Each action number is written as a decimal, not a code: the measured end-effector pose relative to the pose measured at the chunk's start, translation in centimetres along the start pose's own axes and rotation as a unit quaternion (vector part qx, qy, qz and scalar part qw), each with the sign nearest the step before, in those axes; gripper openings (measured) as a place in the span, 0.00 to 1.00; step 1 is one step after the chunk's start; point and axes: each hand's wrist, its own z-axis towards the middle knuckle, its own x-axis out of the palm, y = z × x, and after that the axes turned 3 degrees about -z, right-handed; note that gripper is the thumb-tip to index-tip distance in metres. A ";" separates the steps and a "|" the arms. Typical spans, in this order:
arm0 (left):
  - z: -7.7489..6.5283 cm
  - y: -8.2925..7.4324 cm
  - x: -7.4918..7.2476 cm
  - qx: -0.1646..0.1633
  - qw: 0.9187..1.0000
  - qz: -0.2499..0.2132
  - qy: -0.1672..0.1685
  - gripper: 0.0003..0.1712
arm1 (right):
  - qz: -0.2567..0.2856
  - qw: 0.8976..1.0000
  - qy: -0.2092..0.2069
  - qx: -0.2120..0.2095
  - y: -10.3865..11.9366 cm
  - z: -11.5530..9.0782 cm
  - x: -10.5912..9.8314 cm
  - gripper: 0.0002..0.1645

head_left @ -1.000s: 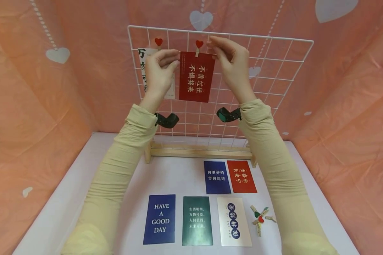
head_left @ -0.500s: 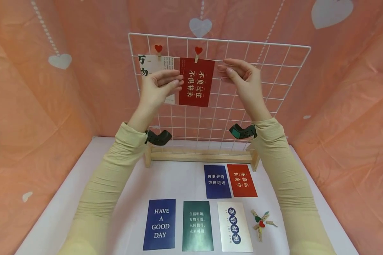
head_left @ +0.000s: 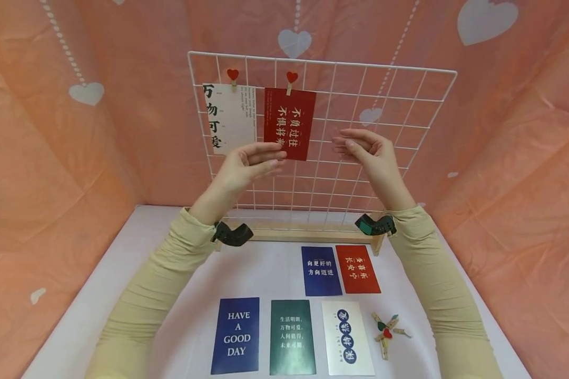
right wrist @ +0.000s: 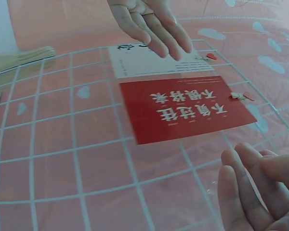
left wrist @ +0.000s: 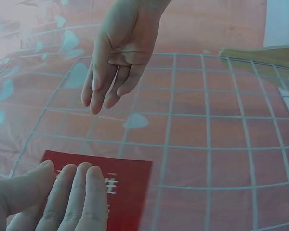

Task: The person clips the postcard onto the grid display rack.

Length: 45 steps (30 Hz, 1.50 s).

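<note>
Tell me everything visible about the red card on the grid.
The red card is a thin, paper-like rectangle with two columns of pale characters and tiny print along its left side. It hangs from the wire grid by a wooden-looking, heart-topped clip at its top edge, beside a white card. The left hand overlaps it in the head view, but the right wrist view shows them apart.

passable: between red card (head_left: 294, 108) and right fingers (head_left: 362, 135) | behind: wire grid (head_left: 323, 141) blocks | near card: left fingers (head_left: 265, 156)
</note>
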 end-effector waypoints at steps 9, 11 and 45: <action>-1.0 4.4 -0.3 -0.050 0.998 0.002 0.030 0.23 | -0.030 0.999 0.019 0.038 -3.0 -3.5 -1.7 0.19; -1.3 5.8 -0.4 -0.067 0.997 -0.003 0.034 0.23 | -0.037 0.998 0.021 0.050 -3.8 -4.4 -2.1 0.19; -2.2 19.0 -1.5 -0.258 0.966 -0.004 0.026 0.27 | -0.126 0.956 0.045 0.259 -10.4 -20.3 -9.9 0.26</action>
